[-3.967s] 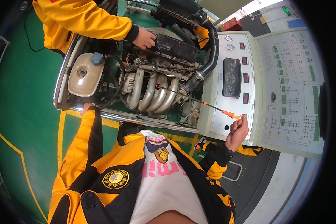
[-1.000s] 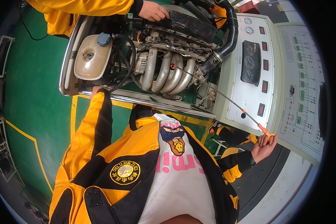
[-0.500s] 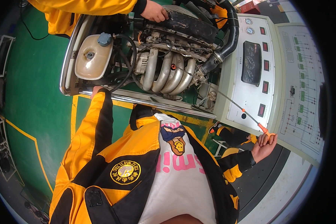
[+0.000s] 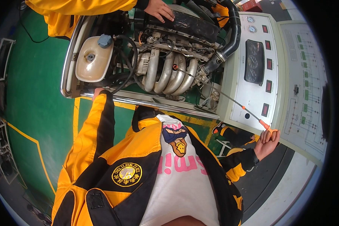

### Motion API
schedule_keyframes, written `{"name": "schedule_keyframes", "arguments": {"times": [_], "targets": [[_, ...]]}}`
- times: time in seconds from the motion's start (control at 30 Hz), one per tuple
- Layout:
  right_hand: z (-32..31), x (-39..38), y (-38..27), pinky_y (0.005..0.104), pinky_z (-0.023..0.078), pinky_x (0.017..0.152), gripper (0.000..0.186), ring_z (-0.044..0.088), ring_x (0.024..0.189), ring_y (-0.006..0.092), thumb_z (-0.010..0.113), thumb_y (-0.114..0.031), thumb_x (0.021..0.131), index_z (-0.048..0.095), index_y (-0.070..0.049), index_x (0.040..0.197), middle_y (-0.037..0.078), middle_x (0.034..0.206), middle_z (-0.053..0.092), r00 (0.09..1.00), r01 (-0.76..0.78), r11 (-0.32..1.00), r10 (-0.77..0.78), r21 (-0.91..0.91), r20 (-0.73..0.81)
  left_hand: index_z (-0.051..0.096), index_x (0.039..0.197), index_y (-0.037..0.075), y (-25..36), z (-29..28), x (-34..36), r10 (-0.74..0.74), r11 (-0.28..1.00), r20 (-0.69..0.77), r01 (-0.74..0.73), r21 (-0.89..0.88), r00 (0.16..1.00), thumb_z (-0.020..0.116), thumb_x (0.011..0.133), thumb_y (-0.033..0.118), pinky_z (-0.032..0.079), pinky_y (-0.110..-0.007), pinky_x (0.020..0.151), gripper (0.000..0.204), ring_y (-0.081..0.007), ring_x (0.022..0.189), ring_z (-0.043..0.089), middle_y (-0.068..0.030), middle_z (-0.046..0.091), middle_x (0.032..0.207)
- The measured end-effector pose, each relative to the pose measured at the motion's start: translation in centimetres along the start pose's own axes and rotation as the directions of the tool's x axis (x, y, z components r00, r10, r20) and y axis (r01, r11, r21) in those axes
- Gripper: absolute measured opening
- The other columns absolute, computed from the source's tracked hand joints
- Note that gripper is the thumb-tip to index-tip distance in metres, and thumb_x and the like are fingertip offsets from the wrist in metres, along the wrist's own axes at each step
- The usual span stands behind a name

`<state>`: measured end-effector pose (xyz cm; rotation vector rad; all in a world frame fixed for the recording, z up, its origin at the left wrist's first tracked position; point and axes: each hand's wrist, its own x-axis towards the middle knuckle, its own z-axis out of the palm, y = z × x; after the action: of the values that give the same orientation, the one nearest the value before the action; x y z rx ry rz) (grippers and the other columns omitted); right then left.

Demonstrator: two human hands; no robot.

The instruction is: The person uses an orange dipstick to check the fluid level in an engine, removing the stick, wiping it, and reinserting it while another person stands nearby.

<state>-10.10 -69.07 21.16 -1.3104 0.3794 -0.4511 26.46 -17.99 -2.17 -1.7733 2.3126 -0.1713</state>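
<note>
My right hand [image 4: 266,145] is closed round the orange ring handle [image 4: 269,132] of an engine oil dipstick [image 4: 235,101]. The thin stick slants up and left over the metal-framed engine stand. Its far end reaches the small orange-rimmed tube mouth [image 4: 175,67] by the silver intake pipes [image 4: 169,77]; whether the tip is inside cannot be made out. At the front left of the stand, my left hand [image 4: 98,91] rests at the chrome rail [image 4: 139,102] below the coolant tank [image 4: 92,62]. Its fingers are hidden.
A co-worker's hand [image 4: 160,10] lies on the black engine cover [image 4: 184,24] at the far side. To the right stands a white instrument panel [image 4: 237,84] with gauges, beside a wiring-diagram board [image 4: 309,56]. Another person's shoe [image 4: 216,129] shows beneath the panel.
My right hand has shifted slightly, its fingers closing further over the orange handle. The co-worker's fingers have spread out on the engine cover. My left hand stays put.
</note>
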Motion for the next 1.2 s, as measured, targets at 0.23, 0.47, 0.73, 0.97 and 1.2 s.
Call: {"name": "schedule_keyframes", "arguments": {"times": [0.23,0.47,0.73,0.97,1.2], "targets": [[-0.3,-0.2,0.4,0.0226,0.018,0.036,0.04,0.019,0.034,0.0085,0.038,-0.027,0.097,0.029,-0.016,0.06,-0.001,0.042,0.025,1.0,0.0,1.0,0.0,0.022,-0.017,0.051,0.114,0.006,-3.3,-1.6,2.6,0.021,0.955,-0.17,0.031,0.296,0.985,0.046,0.091,0.012,0.043,-0.031,0.094,0.025,-0.0213,0.113,0.046,-0.0098,0.05,0.118],[-0.1,0.1,0.2,0.0226,0.018,0.036,0.04,0.019,0.034,0.0086,0.037,-0.026,0.098,0.03,-0.015,0.059,0.0,0.042,0.026,0.991,-0.002,0.992,-0.015,0.125,0.133,0.054,0.106,0.006,-0.4,-0.4,2.7,-0.185,0.969,-0.228,0.216,0.12,0.956,0.052,0.085,0.009,0.044,-0.034,0.091,0.021,-0.0243,0.105,0.048,-0.0095,0.052,0.104],[0.8,0.1,0.3,0.0228,0.018,0.038,0.04,0.018,0.035,0.0087,0.034,-0.025,0.099,0.03,-0.015,0.06,0.0,0.043,0.025,0.976,-0.006,0.987,-0.029,0.159,0.218,0.06,0.098,0.009,1.5,-0.5,3.4,-0.373,0.899,-0.329,0.425,0.102,0.868,0.058,0.078,0.012,0.042,-0.031,0.089,0.02,-0.0218,0.103,0.049,-0.0074,0.053,0.099],[1.9,0.7,0.3,0.023,0.019,0.038,0.041,0.018,0.035,0.0087,0.032,-0.025,0.099,0.03,-0.014,0.06,0.0,0.044,0.025,0.938,-0.057,0.967,-0.032,0.247,0.345,0.059,0.09,0.006,1.4,-0.8,3.9,-0.424,0.886,-0.317,0.462,0.053,0.849,0.057,0.078,0.012,0.043,-0.031,0.087,0.013,-0.0226,0.1,0.049,-0.0079,0.053,0.097],[5.4,0.0,0.3,0.0227,0.021,0.041,0.041,0.021,0.037,0.0085,0.032,-0.026,0.099,0.031,-0.014,0.06,0.001,0.044,0.028,0.893,-0.078,0.977,-0.018,0.196,0.449,0.053,0.085,0.001,-0.6,-1.4,2.2,-0.271,0.961,-0.21,0.251,-0.119,0.939,0.049,0.086,0.016,0.042,-0.031,0.084,0.016,-0.0221,0.092,0.049,-0.0089,0.052,0.09]]}}
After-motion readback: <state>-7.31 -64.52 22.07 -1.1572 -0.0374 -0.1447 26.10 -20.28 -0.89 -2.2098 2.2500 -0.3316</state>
